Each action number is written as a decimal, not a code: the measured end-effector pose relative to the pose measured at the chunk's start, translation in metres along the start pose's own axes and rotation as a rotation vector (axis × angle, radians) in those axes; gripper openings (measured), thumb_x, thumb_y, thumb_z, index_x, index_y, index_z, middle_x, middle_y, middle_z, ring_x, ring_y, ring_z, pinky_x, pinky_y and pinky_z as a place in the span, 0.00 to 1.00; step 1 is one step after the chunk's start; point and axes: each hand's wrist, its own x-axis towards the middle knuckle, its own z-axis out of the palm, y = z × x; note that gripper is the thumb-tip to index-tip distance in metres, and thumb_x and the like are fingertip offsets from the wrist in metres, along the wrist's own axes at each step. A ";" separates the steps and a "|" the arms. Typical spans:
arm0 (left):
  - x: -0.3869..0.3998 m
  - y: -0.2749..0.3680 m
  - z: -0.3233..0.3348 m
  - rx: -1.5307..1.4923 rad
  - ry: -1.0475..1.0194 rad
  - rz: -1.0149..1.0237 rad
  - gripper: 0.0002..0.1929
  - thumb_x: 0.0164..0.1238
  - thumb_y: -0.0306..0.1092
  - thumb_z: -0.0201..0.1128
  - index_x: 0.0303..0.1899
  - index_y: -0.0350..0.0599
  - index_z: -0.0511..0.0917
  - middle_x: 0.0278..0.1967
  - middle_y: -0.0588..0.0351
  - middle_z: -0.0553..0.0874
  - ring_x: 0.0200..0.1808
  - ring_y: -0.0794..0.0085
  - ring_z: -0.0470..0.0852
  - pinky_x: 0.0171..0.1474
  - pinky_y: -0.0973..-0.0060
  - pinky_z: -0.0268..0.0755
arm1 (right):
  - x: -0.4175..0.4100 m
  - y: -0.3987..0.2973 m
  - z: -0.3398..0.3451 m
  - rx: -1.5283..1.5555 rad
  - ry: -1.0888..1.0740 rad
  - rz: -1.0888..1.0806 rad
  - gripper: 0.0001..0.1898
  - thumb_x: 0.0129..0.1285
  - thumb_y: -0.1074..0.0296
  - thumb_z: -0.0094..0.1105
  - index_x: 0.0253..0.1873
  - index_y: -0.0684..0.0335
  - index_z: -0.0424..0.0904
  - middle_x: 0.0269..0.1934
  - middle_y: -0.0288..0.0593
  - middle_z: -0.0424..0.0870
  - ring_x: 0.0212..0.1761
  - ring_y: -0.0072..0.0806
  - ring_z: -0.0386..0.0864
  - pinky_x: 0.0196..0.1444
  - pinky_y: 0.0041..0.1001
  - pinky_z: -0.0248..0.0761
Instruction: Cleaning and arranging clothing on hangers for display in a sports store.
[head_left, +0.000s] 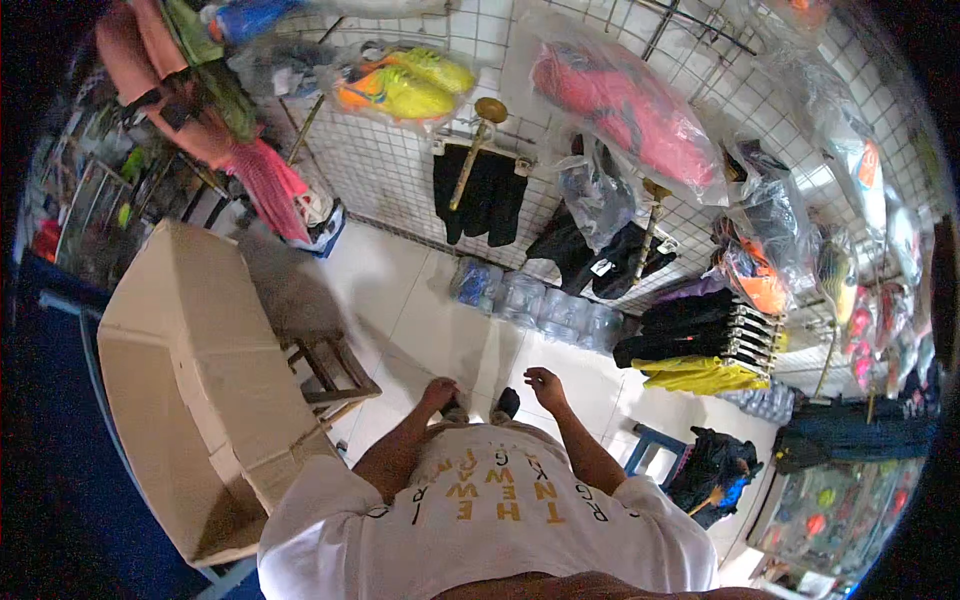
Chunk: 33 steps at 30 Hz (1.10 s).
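My left hand (440, 393) hangs low in front of my body, over the white tiled floor (409, 322), with nothing seen in it; its fingers look partly curled. To its right, my right hand (545, 386) has its fingers apart and holds nothing. Both hands are close to my feet in the picture. Beyond them, shrink-wrapped packs of bottles (551, 306) stand along the foot of a wire grid wall (375, 165). Black shorts (480, 191) hang on that wall from a clip hanger.
A large open cardboard box (214, 360) stands at my left beside a wooden stool (337, 375). Bagged football boots (409, 82) and a bagged pink item (626, 112) hang ahead. At right are racked black and yellow clothes (697, 375) and a blue stool (652, 450).
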 end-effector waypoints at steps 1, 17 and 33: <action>0.003 0.003 -0.002 -0.042 0.029 0.215 0.14 0.65 0.41 0.56 0.36 0.38 0.78 0.29 0.54 0.83 0.32 0.66 0.81 0.39 0.65 0.74 | 0.007 0.002 0.002 -0.047 -0.030 -0.090 0.11 0.66 0.80 0.43 0.50 0.73 0.72 0.45 0.49 0.80 0.49 0.34 0.79 0.52 0.31 0.75; -0.062 0.041 0.032 -0.213 0.440 0.142 0.07 0.69 0.27 0.50 0.42 0.37 0.75 0.30 0.51 0.84 0.32 0.72 0.83 0.30 0.78 0.72 | 0.027 -0.023 -0.002 0.045 -0.258 -0.254 0.13 0.63 0.81 0.42 0.52 0.71 0.70 0.46 0.50 0.79 0.50 0.35 0.78 0.48 0.32 0.76; -0.027 0.000 0.027 0.125 0.081 -0.030 0.11 0.69 0.35 0.54 0.42 0.34 0.75 0.35 0.46 0.83 0.36 0.63 0.84 0.38 0.66 0.79 | -0.101 0.085 -0.047 -0.147 0.149 0.243 0.13 0.64 0.73 0.47 0.50 0.73 0.73 0.40 0.52 0.82 0.37 0.33 0.82 0.37 0.28 0.79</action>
